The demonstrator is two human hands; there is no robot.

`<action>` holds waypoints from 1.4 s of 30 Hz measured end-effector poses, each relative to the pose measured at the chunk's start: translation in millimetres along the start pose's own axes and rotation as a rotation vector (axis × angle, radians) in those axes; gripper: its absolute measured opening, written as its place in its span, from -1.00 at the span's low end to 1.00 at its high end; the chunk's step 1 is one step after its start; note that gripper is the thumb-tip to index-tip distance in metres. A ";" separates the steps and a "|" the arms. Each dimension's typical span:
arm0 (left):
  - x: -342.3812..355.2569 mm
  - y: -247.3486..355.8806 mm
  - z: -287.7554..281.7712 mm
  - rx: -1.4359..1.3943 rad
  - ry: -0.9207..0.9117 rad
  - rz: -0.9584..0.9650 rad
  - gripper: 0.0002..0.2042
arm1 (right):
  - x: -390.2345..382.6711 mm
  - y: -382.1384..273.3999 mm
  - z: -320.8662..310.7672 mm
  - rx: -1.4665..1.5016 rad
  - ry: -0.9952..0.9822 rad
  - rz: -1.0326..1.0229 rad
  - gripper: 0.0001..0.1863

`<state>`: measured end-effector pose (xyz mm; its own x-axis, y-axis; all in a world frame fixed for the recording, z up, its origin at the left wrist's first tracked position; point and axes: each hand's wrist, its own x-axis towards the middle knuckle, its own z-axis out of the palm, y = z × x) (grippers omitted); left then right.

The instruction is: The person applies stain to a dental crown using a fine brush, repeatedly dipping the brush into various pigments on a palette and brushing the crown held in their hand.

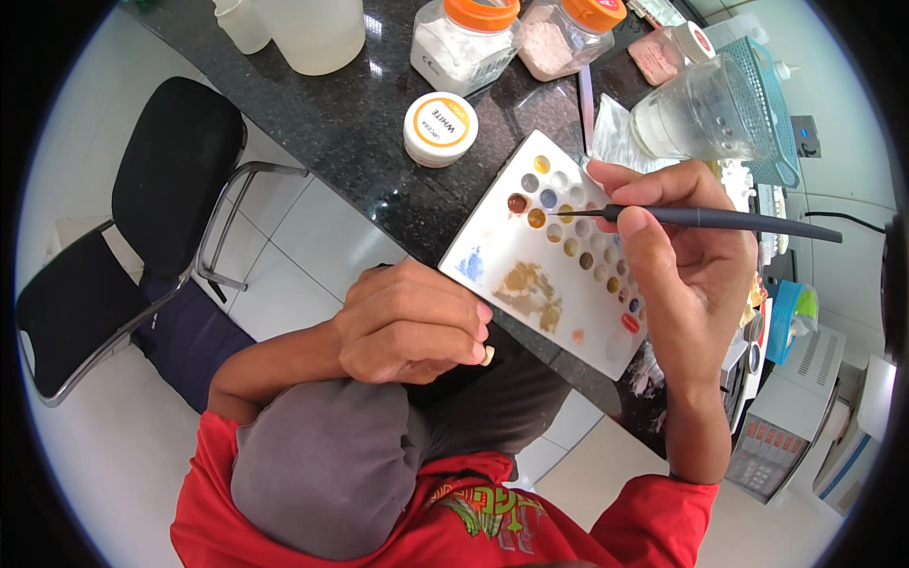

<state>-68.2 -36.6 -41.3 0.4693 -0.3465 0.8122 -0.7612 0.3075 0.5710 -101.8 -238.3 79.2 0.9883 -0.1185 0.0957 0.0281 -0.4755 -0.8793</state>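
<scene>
My left hand is closed, pinching a small cream-coloured tooth crown at its fingertips, just off the near left edge of a white paint palette. Between thumb and fingers of my right hand is a fine brush with a thick dark handle. Its thin tip points left over the palette's wells, close to an amber well; whether it touches the paint I cannot tell. Several wells hold brown, yellow, blue and red colours. Brown smears and a blue smear mark the flat part.
Beyond the palette, on the dark stone counter, stand a white-lidded jar, orange-lidded powder jars and a clear cup. A teal basket sits behind the cup. A black chair is at left, a grey machine at right.
</scene>
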 end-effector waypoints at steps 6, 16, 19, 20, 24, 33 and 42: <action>0.0 0.5 -2.1 -0.002 -0.010 0.000 -0.81 | 0.0 -1.5 2.4 -0.014 0.074 0.017 -0.93; -0.6 -0.2 -1.2 -0.002 0.001 0.006 -0.82 | -0.8 -1.0 0.6 -0.078 0.063 0.004 -0.94; -0.2 0.2 -0.8 0.003 0.005 0.003 -0.81 | -1.5 0.2 0.5 -0.082 0.070 0.005 -0.94; -0.1 0.3 -0.5 0.001 0.006 0.001 -0.81 | -1.7 0.8 0.4 -0.083 0.069 -0.004 -0.94; -0.5 0.8 -0.3 0.004 0.012 -0.003 -0.81 | -1.6 -0.2 -0.4 -0.098 0.058 -0.003 -0.94; -0.9 0.3 0.0 0.003 0.017 -0.001 -0.80 | 9.3 1.4 8.3 -0.010 0.112 -0.008 -0.89; -0.3 -0.5 -0.2 -0.007 0.021 0.009 -0.82 | 12.4 3.6 11.9 0.008 0.104 0.002 -0.88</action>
<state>-67.8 -36.5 -41.8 0.4715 -0.3253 0.8196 -0.7626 0.3163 0.5643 -87.6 -231.1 71.6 0.9674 -0.2098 0.1417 0.0279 -0.4678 -0.8834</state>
